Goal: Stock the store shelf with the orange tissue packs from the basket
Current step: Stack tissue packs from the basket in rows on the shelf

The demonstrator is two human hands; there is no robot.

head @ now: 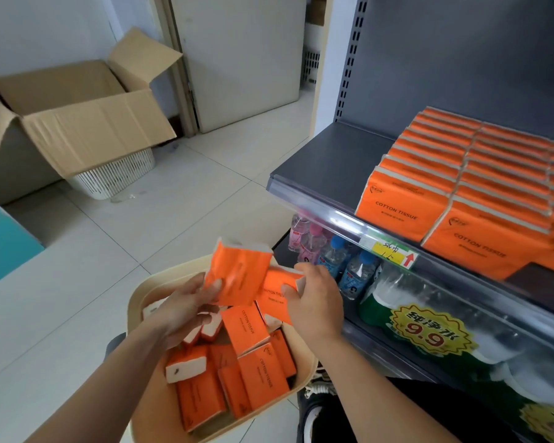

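Note:
A beige basket [135,302] on the floor holds several orange tissue packs [259,375]. Above it my left hand [186,308] pinches one orange pack [237,273], lifted and tilted. My right hand [317,298] grips a second orange pack [275,292] just to the right of the first, the two packs overlapping. The grey store shelf [327,155] stands to the right, with rows of orange tissue packs [461,174] standing on its right part. Its left part is bare.
An open cardboard box [77,123] rests on a white slatted basket [115,177] at the back left. A teal box [4,244] lies at the left edge. Water bottles [333,251] and a green bottle pack [429,330] fill the lower shelf. My shoe [314,410] is beside the basket.

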